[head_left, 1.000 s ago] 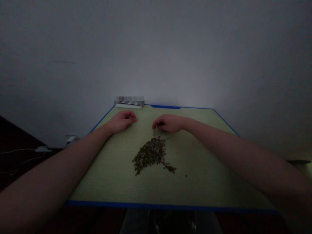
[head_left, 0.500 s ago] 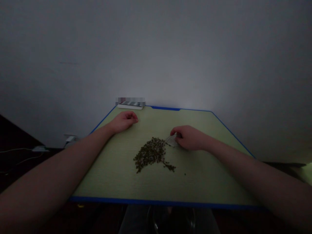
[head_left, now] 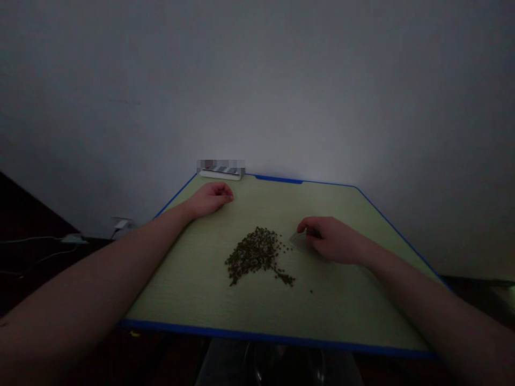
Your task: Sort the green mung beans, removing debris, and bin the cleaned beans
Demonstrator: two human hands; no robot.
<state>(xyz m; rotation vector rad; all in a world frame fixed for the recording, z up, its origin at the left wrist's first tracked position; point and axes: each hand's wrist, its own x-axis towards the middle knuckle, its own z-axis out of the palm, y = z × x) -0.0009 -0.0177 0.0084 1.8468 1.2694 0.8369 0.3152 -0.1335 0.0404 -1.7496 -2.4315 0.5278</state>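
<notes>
A pile of small, dark greenish-brown grains or beans [head_left: 253,251] lies spread on the pale yellow-green table [head_left: 341,316]. To its right my right hand [head_left: 332,238] pinches a thin, see-through piece with a curved edge [head_left: 298,240], held low by the tabletop; its exact kind is unclear and my fingers hide part of it. My left hand [head_left: 211,198] rests on its side at the far left of the pile, fingers loosely curled in, with nothing visible in them.
At the back left edge stands a white box-like object [head_left: 220,173], partly blurred out. Blue trim [head_left: 277,179] runs round the table, with a wall behind. White cables and a plug adapter [head_left: 75,239] lie beyond the left side. One stray grain [head_left: 311,291] sits near the front.
My right hand has drawn back to the right and slightly nearer with the see-through piece, away from the pile. Several loose grains now show at the pile's right edge. My left hand keeps its place.
</notes>
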